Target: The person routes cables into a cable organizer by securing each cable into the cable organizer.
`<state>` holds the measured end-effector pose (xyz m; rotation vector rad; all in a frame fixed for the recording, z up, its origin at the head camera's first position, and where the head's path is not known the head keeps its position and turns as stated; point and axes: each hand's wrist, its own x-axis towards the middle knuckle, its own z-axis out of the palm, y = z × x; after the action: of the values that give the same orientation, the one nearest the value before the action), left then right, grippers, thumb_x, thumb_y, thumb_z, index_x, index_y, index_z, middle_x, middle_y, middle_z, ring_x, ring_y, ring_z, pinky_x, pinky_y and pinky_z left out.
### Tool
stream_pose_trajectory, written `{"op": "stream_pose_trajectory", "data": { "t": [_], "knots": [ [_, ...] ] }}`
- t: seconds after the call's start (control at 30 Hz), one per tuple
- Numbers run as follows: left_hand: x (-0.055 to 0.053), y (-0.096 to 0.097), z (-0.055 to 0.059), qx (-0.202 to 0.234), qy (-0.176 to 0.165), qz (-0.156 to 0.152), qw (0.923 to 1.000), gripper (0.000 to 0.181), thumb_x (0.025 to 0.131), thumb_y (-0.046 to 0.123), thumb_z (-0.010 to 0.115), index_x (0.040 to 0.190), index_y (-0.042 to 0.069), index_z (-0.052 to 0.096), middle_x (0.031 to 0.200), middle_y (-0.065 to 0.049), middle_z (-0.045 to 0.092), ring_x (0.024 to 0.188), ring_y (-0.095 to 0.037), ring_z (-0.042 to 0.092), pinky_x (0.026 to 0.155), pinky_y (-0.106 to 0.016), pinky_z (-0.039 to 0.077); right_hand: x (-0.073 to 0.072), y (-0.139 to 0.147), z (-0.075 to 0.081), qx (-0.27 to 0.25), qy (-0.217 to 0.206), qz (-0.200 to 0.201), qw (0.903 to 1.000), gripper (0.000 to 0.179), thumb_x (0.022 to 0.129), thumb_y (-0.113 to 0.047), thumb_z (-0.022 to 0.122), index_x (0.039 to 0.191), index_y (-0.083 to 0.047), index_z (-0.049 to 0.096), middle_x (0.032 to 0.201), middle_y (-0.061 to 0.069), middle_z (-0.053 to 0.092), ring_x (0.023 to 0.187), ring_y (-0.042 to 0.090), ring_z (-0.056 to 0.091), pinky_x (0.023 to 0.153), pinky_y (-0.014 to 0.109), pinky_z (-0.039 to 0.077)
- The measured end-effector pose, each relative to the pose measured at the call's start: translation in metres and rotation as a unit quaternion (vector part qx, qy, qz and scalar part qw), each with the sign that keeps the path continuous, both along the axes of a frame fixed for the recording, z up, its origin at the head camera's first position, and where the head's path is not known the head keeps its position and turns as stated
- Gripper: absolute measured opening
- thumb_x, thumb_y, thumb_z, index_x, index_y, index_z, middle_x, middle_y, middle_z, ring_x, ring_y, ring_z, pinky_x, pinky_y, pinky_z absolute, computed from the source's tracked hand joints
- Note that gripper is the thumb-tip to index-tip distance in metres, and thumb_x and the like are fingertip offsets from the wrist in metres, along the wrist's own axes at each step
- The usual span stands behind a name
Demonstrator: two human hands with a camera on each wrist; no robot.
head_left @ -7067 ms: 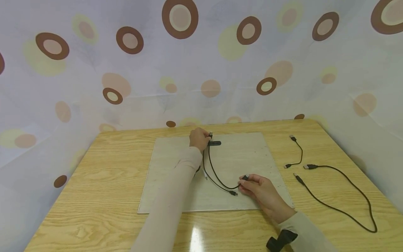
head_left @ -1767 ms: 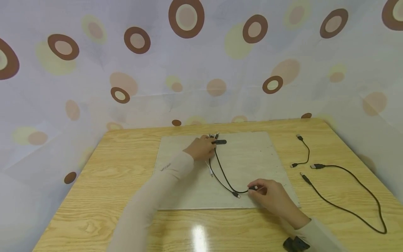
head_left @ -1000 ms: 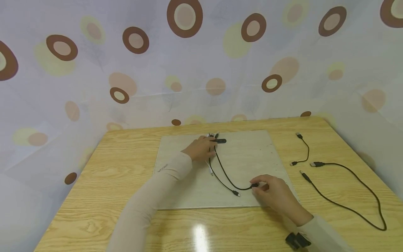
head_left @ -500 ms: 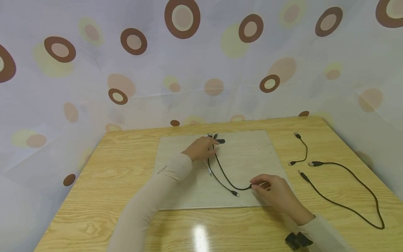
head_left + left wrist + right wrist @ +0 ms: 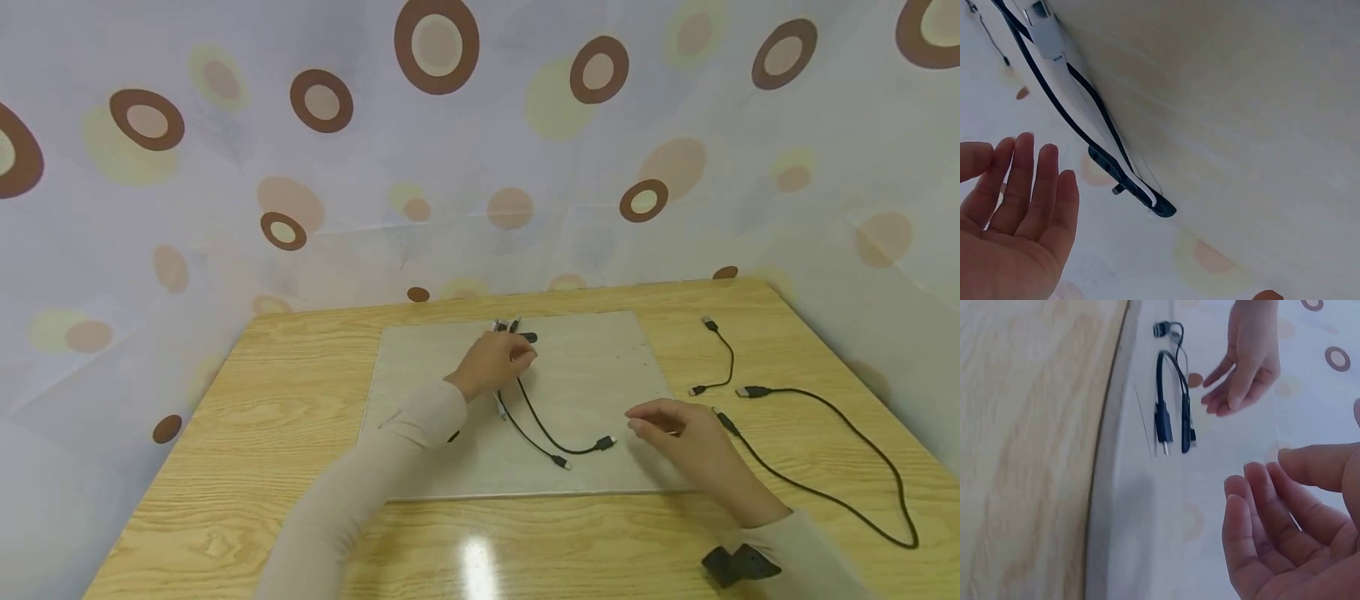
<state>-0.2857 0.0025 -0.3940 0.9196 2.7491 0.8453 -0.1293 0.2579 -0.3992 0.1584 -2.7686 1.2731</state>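
Observation:
A small black strip, apparently a cable holder point(image 5: 1113, 169), lies near the back of a pale board, with black and white cables running along it. The two black cables curve forward, ending in a larger plug point(image 5: 604, 443) and a smaller plug point(image 5: 561, 462) on the board. In the left wrist view, the white cable's plug point(image 5: 1047, 37) shows beside them. My left hand point(image 5: 491, 362) hovers just in front of the holder, partly hiding it, fingers loosely bent and holding nothing. To the right of the larger plug, my right hand point(image 5: 690, 437) is raised with relaxed fingers, apart from the plug.
The pale board point(image 5: 585, 375) rests on a wood-grain table point(image 5: 255, 417). Off its right side lie a short black cable point(image 5: 731, 354) and a longer looped black cable point(image 5: 862, 433). A dotted cloth point(image 5: 450, 150) stands behind the table.
My right hand has let go of the larger plug and moved right, leaving it on the board. My left hand has come off the holder and drawn slightly back.

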Motion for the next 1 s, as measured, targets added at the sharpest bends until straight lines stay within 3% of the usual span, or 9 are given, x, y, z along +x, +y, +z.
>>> {"op": "stream_pose_trajectory", "data": {
  "t": [0.23,0.43,0.53,0.77,1.0],
  "knots": [
    [0.017,0.007,0.006,0.010,0.001,-0.011,0.9999,0.026,0.100,0.024,0.053,0.112,0.010,0.071,0.105,-0.001,0.071,0.098,-0.015,0.064,0.083,-0.032,0.052,0.003,0.029,0.009,-0.054,-0.026,-0.007,0.9982,0.039,0.096,-0.031,0.059,0.124,-0.003,0.061,0.107,0.010,0.070,0.089,0.005,0.065,0.073,0.022,0.053],
    [0.032,0.013,0.009,0.033,-0.015,-0.039,0.9986,0.025,0.099,0.024,0.054,0.112,0.010,0.071,0.105,0.001,0.070,0.098,-0.013,0.062,0.083,-0.027,0.051,0.003,0.066,0.015,-0.063,-0.054,-0.033,0.9960,0.045,0.097,-0.040,0.054,0.129,-0.007,0.057,0.105,-0.016,0.068,0.093,-0.003,0.063,0.075,0.017,0.053],
    [0.040,0.017,0.011,0.042,-0.020,-0.061,0.9971,0.025,0.099,0.025,0.054,0.112,0.011,0.071,0.105,0.002,0.070,0.097,-0.010,0.062,0.082,-0.024,0.050,0.002,0.085,0.014,-0.067,-0.050,-0.042,0.9956,0.043,0.097,-0.039,0.054,0.129,-0.011,0.057,0.105,-0.025,0.063,0.093,-0.008,0.060,0.075,0.013,0.051],
    [0.058,0.031,0.011,0.048,-0.017,-0.123,0.9911,0.023,0.099,0.020,0.054,0.111,0.010,0.071,0.103,0.002,0.072,0.094,-0.008,0.065,0.079,-0.017,0.050,-0.002,0.129,0.002,-0.130,-0.039,-0.048,0.9896,0.030,0.099,-0.027,0.055,0.127,-0.018,0.058,0.105,-0.030,0.063,0.093,-0.013,0.059,0.074,0.006,0.046],
    [0.071,0.039,0.010,0.042,-0.013,-0.149,0.9878,0.022,0.099,0.021,0.055,0.111,0.011,0.071,0.103,0.005,0.072,0.092,-0.002,0.063,0.079,-0.012,0.047,-0.008,0.161,-0.001,-0.146,-0.039,-0.074,0.9857,0.018,0.100,-0.027,0.052,0.116,-0.032,0.056,0.101,-0.035,0.059,0.090,-0.018,0.056,0.071,0.002,0.041]
  ]
}}
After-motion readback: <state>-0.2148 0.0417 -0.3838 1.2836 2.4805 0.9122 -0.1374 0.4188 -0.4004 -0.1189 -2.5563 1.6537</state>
